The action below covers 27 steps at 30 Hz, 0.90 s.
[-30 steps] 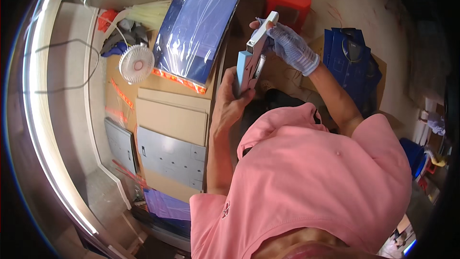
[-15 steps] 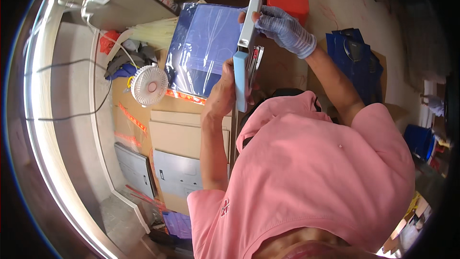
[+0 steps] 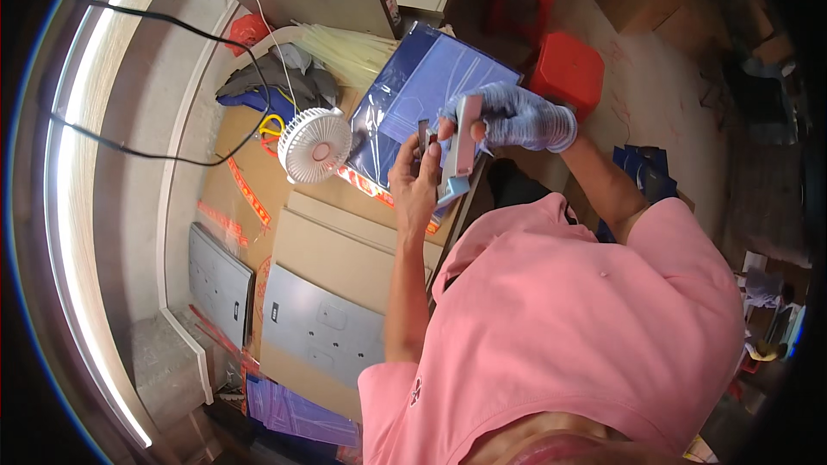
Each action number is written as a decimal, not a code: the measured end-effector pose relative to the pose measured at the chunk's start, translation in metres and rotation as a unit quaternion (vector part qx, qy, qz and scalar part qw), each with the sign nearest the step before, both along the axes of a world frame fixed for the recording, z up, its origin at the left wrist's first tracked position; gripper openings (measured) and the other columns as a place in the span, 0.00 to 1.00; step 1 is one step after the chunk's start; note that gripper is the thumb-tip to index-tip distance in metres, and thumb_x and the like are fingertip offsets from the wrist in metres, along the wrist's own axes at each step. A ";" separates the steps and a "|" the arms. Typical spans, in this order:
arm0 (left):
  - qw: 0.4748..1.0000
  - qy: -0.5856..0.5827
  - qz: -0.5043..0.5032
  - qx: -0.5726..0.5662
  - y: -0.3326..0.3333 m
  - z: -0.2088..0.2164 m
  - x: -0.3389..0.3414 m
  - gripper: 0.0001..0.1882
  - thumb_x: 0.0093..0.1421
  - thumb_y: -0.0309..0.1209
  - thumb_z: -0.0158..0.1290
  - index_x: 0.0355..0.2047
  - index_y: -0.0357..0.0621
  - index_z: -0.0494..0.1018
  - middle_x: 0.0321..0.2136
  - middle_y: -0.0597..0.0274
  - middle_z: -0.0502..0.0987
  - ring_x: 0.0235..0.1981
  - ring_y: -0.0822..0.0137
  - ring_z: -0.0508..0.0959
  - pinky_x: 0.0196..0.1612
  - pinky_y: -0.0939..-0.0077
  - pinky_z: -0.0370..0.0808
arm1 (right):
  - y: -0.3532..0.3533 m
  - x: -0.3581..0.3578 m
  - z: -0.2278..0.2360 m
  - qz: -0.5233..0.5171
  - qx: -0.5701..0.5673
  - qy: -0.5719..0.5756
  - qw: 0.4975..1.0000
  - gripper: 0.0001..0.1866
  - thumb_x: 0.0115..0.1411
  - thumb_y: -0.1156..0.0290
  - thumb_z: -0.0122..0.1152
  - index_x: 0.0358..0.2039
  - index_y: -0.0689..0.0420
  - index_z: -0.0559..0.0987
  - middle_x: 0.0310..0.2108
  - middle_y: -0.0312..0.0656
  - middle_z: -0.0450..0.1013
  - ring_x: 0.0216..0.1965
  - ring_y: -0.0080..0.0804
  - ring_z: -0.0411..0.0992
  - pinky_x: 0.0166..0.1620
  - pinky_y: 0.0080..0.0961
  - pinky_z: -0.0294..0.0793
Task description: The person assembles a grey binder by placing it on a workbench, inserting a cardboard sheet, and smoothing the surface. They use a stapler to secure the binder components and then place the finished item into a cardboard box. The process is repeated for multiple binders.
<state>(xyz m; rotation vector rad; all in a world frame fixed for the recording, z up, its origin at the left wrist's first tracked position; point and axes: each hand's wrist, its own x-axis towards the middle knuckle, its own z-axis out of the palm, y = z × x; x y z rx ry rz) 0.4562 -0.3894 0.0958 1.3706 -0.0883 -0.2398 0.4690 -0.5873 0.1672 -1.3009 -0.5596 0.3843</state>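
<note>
Stapler [image 3: 466, 142], pale with a light-blue end, is held up in front of the person's chest, above the near edge of the tabletop [image 3: 215, 142]. The bare left hand [image 3: 415, 185] grips its left side, thumb and fingers pinched around a narrow metal part. The right hand [image 3: 517, 116], in a pale striped glove, grips the long pale arm with bent fingers; some of the fingertips are hidden behind it. The light-blue end points down toward the person.

Just beyond the hands lies a stack of blue sheets [image 3: 401, 90] in clear plastic. Left of the stack stands a round white fan [image 3: 314, 148], with pale yellow strips [image 3: 345, 50] behind it. Nearer the person, tan cardboard sheets [image 3: 332, 245] lie partly under a grey panel [image 3: 327, 323]. A red stool [image 3: 568, 73] stands on the floor, beyond the right hand.
</note>
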 end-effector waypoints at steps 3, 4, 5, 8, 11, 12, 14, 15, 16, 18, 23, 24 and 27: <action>0.999 -0.006 0.025 0.026 0.001 -0.007 0.014 0.18 0.60 0.32 0.53 0.49 0.38 0.70 0.31 0.69 0.72 0.28 0.80 0.69 0.30 0.86 0.66 | -0.010 0.024 -0.001 0.059 0.040 0.033 0.997 0.17 0.56 0.64 0.61 0.42 0.62 0.75 0.42 0.43 0.73 0.49 0.31 0.68 0.52 0.29 0.64; 0.998 -0.024 0.052 0.031 0.000 -0.016 0.021 0.18 0.59 0.30 0.53 0.49 0.37 0.69 0.33 0.66 0.72 0.32 0.76 0.70 0.34 0.82 0.67 | -0.016 0.034 -0.004 0.079 0.033 0.038 0.996 0.17 0.55 0.64 0.62 0.42 0.62 0.75 0.42 0.43 0.73 0.49 0.31 0.68 0.52 0.28 0.64; 0.996 -0.033 0.059 0.066 -0.001 -0.016 0.028 0.19 0.59 0.29 0.53 0.50 0.37 0.69 0.33 0.65 0.72 0.33 0.75 0.70 0.36 0.81 0.67 | -0.022 0.045 -0.006 0.098 0.026 0.043 0.994 0.17 0.55 0.65 0.63 0.42 0.61 0.75 0.42 0.43 0.73 0.49 0.32 0.68 0.51 0.28 0.64; 0.985 -0.035 0.091 0.140 -0.007 -0.016 0.050 0.20 0.56 0.27 0.53 0.50 0.35 0.69 0.33 0.59 0.70 0.35 0.70 0.71 0.37 0.77 0.67 | -0.043 0.084 -0.024 0.173 0.049 0.061 0.982 0.21 0.53 0.68 0.63 0.46 0.62 0.74 0.45 0.43 0.72 0.49 0.31 0.67 0.52 0.28 0.63; 0.935 -0.134 0.072 0.321 -0.025 0.005 0.083 0.21 0.55 0.27 0.53 0.50 0.36 0.68 0.31 0.59 0.69 0.32 0.68 0.70 0.36 0.76 0.67 | -0.073 0.126 -0.044 0.229 0.090 0.129 0.961 0.26 0.50 0.66 0.66 0.49 0.63 0.72 0.46 0.43 0.72 0.47 0.30 0.68 0.52 0.28 0.64; 0.920 -0.169 0.079 0.345 -0.034 0.002 0.094 0.22 0.54 0.27 0.53 0.51 0.36 0.68 0.29 0.58 0.68 0.29 0.66 0.69 0.33 0.74 0.66 | -0.083 0.143 -0.056 0.241 0.112 0.140 0.954 0.27 0.49 0.63 0.67 0.48 0.64 0.73 0.45 0.44 0.72 0.46 0.31 0.68 0.51 0.29 0.64; 0.910 -0.170 0.057 0.374 -0.056 0.003 0.117 0.23 0.53 0.26 0.53 0.51 0.36 0.68 0.29 0.58 0.67 0.28 0.65 0.68 0.32 0.73 0.66 | -0.104 0.174 -0.080 0.255 0.178 0.173 0.935 0.29 0.50 0.58 0.68 0.46 0.68 0.73 0.43 0.42 0.72 0.41 0.28 0.69 0.48 0.25 0.67; 0.904 -0.165 0.043 0.391 -0.068 0.002 0.131 0.23 0.53 0.26 0.53 0.51 0.36 0.68 0.28 0.58 0.67 0.28 0.64 0.68 0.31 0.73 0.66 | -0.121 0.194 -0.096 0.230 0.165 0.176 0.943 0.29 0.51 0.57 0.67 0.45 0.67 0.74 0.42 0.42 0.72 0.39 0.27 0.69 0.47 0.24 0.67; 0.880 -0.164 0.026 0.445 -0.080 0.003 0.142 0.24 0.53 0.25 0.53 0.51 0.37 0.67 0.28 0.57 0.67 0.27 0.64 0.69 0.31 0.73 0.67 | -0.136 0.213 -0.113 0.210 0.154 0.184 0.948 0.28 0.51 0.56 0.66 0.44 0.67 0.75 0.41 0.41 0.73 0.38 0.26 0.69 0.46 0.23 0.67; 0.885 -0.106 -0.017 0.452 -0.106 0.007 0.163 0.26 0.51 0.24 0.54 0.53 0.39 0.67 0.29 0.56 0.67 0.26 0.64 0.71 0.30 0.74 0.68 | -0.159 0.241 -0.136 0.107 0.117 0.184 0.970 0.25 0.54 0.54 0.63 0.38 0.66 0.77 0.34 0.39 0.74 0.33 0.23 0.69 0.40 0.21 0.68; 0.879 -0.053 -0.076 0.469 -0.155 0.005 0.216 0.29 0.49 0.24 0.55 0.54 0.40 0.66 0.34 0.53 0.70 0.30 0.61 0.74 0.32 0.72 0.72 | -0.203 0.315 -0.189 -0.091 -0.024 0.197 0.976 0.17 0.59 0.59 0.56 0.23 0.62 0.76 0.18 0.34 0.71 0.20 0.18 0.69 0.25 0.15 0.67; 0.880 -0.058 -0.061 0.467 -0.160 0.002 0.223 0.30 0.49 0.23 0.55 0.55 0.40 0.65 0.34 0.52 0.71 0.30 0.59 0.75 0.33 0.72 0.73 | -0.209 0.333 -0.189 -0.087 -0.082 0.164 0.979 0.18 0.60 0.59 0.55 0.22 0.61 0.76 0.16 0.34 0.70 0.20 0.16 0.68 0.25 0.15 0.66; 0.867 -0.035 -0.057 0.493 -0.168 0.005 0.235 0.30 0.49 0.24 0.55 0.54 0.40 0.65 0.35 0.51 0.71 0.30 0.58 0.76 0.33 0.72 0.74 | -0.198 0.373 -0.194 -0.099 -0.150 0.134 0.974 0.16 0.58 0.60 0.56 0.22 0.59 0.77 0.16 0.34 0.71 0.20 0.21 0.69 0.25 0.19 0.66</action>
